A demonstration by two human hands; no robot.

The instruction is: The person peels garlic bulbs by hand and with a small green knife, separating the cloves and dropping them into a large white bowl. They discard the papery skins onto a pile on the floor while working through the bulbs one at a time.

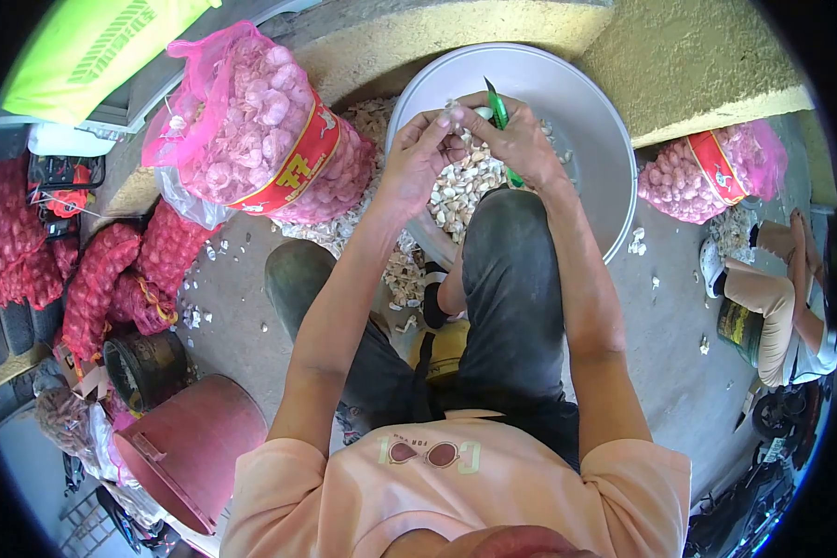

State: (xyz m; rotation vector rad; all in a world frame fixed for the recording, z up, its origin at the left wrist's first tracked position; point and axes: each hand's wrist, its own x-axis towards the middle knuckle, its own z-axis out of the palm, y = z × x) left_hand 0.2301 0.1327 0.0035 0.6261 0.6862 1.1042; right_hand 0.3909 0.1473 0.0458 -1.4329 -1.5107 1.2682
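Both hands meet above a wide pale basin [614,177] that holds many loose garlic cloves [460,200]. My left hand [423,153] pinches a small whitish piece of garlic, its fingertips touching those of the other hand. My right hand [521,144] is closed around a green-handled knife [500,112], whose dark blade points up and away from me, and its thumb and forefinger meet the same garlic piece. A pale clove shows by the knife handle. The fingers partly hide the piece.
A large pink mesh sack of garlic [251,121] stands left of the basin, with peelings [405,270] beside it. Red sacks [98,279], a dark bucket [144,367] and a red tub [195,446] are at left. Another sack [707,177] and a seated person [777,288] are at right.
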